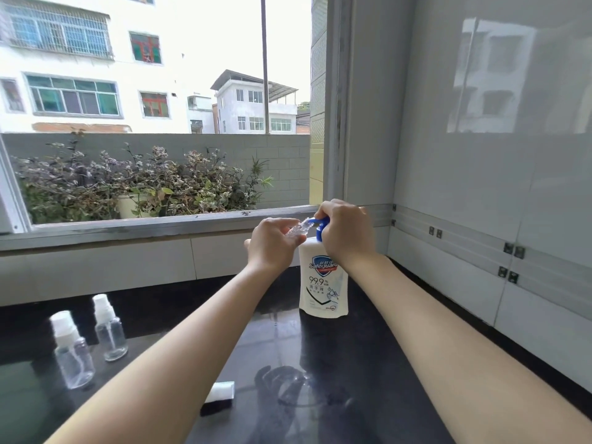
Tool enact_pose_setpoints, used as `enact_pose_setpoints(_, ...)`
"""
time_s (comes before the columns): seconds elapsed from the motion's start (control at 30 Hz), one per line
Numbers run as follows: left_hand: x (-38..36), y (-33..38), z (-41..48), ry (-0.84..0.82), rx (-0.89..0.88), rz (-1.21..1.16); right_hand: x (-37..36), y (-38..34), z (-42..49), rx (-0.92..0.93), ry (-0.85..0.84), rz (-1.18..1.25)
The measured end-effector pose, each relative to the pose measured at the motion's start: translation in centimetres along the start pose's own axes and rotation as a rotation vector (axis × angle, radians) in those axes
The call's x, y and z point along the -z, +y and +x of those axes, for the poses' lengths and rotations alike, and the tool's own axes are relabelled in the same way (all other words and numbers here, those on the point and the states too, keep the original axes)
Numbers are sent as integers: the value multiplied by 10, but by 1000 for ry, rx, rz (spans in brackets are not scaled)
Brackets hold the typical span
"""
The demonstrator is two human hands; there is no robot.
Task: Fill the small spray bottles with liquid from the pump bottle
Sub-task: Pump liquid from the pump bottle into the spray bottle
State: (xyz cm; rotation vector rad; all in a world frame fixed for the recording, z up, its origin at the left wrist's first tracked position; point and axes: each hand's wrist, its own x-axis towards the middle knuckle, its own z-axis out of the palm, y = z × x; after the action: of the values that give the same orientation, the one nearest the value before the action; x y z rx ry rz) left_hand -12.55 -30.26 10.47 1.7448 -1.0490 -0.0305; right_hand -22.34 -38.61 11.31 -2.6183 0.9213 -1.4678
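One small bottle (pixel 298 230) tilts at pump bottle (pixel 323 283) nozzle.

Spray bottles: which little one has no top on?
The bottle in the left hand, at the pump bottle's spout; the two counter bottles wear white tops.

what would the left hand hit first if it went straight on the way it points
Probably the blue pump head under the right hand: the left hand aims its small clear bottle at it, seemingly almost touching.
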Motion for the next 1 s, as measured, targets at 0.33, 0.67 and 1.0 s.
enact_pose_setpoints(0.33,-3,-1,2,-16,12,-71,-4,1,-1,-12,19,-19)
enact_pose_setpoints(0.67,-2,2,6,-10,17,-95,0,1,2,6,13,-18)
enact_pose_setpoints(1.0,-2,6,6,-4,31,-113,9,-2,8,-24,-44,3)
